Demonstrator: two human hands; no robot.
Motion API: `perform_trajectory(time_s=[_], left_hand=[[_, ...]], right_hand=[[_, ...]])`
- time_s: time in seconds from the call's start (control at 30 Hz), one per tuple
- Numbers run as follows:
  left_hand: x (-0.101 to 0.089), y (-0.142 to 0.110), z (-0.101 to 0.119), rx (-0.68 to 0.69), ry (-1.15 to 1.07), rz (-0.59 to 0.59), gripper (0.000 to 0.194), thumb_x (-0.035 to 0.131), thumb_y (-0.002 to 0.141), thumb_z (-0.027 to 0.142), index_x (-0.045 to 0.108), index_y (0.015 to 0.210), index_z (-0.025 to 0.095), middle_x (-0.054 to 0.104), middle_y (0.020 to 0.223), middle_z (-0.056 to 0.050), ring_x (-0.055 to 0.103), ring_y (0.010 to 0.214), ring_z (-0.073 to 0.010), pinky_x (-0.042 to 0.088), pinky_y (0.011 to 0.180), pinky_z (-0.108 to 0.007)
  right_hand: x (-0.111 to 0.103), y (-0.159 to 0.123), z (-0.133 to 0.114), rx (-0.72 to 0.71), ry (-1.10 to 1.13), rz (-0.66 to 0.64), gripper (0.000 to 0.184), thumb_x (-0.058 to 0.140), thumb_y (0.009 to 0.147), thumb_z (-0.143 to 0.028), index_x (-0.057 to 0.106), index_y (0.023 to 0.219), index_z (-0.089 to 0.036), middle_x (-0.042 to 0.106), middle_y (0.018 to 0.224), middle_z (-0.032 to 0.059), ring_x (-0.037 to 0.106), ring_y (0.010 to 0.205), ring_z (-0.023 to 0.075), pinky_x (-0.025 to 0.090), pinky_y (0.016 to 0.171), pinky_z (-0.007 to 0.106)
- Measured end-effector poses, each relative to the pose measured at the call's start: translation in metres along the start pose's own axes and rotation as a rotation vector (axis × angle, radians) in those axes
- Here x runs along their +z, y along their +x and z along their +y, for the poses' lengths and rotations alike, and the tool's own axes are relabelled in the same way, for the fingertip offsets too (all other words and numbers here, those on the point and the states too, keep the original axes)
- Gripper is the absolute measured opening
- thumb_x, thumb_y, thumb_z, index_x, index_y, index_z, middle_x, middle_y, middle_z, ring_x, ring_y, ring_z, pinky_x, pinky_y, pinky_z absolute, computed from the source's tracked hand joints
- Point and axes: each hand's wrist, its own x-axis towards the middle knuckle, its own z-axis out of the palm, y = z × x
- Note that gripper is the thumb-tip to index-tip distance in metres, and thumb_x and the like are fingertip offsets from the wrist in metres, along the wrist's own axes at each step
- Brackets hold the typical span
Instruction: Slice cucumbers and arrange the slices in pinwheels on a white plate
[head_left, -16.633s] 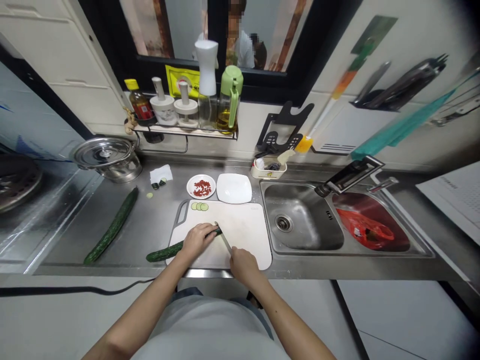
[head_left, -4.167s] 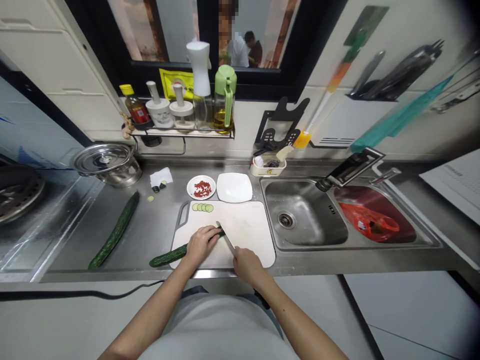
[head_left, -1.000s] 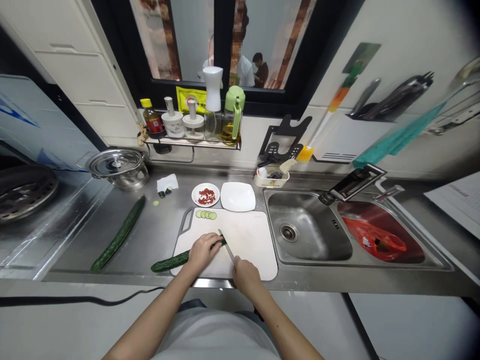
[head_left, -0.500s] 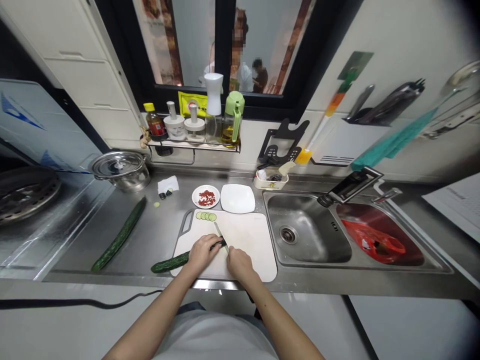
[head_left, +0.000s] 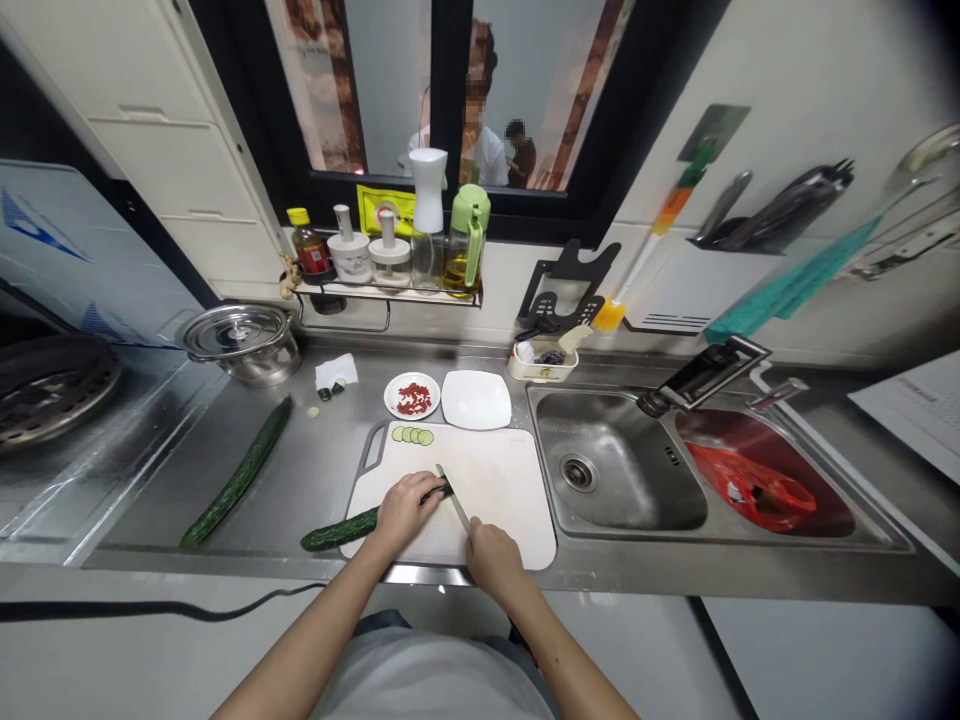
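My left hand (head_left: pixel 405 510) is wrapped over a dark green cucumber (head_left: pixel 341 532) that lies slantwise, partly on the white cutting board (head_left: pixel 495 480), its far left end past the board's edge. My right hand (head_left: pixel 493 555) grips the handle of a knife (head_left: pixel 454 500). The blade stands at the cut end of the cucumber, close to my left fingertips; whether it touches cannot be made out. Several round cucumber slices (head_left: pixel 412 435) lie in an overlapping row at the board's upper left. A second whole cucumber (head_left: pixel 238 475) rests on the steel counter at left.
Behind the board stand a small plate of red pieces (head_left: pixel 412 397) and a white square plate (head_left: pixel 476 400). A steel double sink (head_left: pixel 619 510) is at right, a lidded pot (head_left: pixel 251 345) at back left. Overhead hangs a rack of condiment bottles (head_left: pixel 390 292).
My right hand has drawn the knife back towards me and slightly right. The left hand has kept its hold on the cucumber, and the slices look the same.
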Motion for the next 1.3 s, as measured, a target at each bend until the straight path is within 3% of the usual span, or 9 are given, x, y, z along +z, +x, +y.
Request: perform_trajectory(time_s=[0.37,0.9,1.13,1.3], left_hand=[[0.001,0.000,-0.001,-0.003,-0.007,0.013,0.023,0.053,0.089,0.028,0.068,0.105,0.028,0.068,0.110,-0.001,0.062,0.100,-0.0173,0.048,0.092,-0.032],[-0.001,0.001,0.000,0.002,-0.007,-0.003,0.023,0.054,0.088,0.028,0.069,0.106,0.028,0.069,0.108,-0.002,0.062,0.098,-0.0172,0.049,0.090,-0.031],[-0.008,0.002,0.004,-0.017,0.005,-0.050,0.025,0.055,0.088,0.032,0.068,0.108,0.027,0.069,0.108,-0.003,0.061,0.100,-0.0178,0.047,0.091,-0.031],[-0.011,0.001,0.007,-0.030,0.021,-0.067,0.029,0.055,0.087,0.032,0.066,0.113,0.027,0.067,0.111,-0.003,0.060,0.102,-0.0189,0.047,0.090,-0.031]], right_hand=[[0.006,-0.013,0.007,0.019,0.019,-0.011,0.035,0.032,0.091,-0.009,0.060,0.113,-0.010,0.069,0.102,0.0174,0.064,0.102,0.0243,0.043,0.080,0.030],[-0.016,0.016,-0.009,-0.009,0.033,0.020,0.032,0.036,0.091,-0.012,0.060,0.112,-0.010,0.068,0.106,0.0176,0.063,0.102,0.0248,0.043,0.078,0.030],[-0.021,0.016,0.009,0.004,0.148,0.077,0.030,0.040,0.092,-0.024,0.059,0.113,-0.016,0.069,0.106,0.0128,0.064,0.099,0.0224,0.041,0.076,0.028],[-0.028,0.007,0.030,-0.032,0.236,0.113,0.041,0.042,0.091,-0.024,0.047,0.131,-0.019,0.066,0.115,0.0102,0.061,0.105,0.0202,0.039,0.081,0.025]])
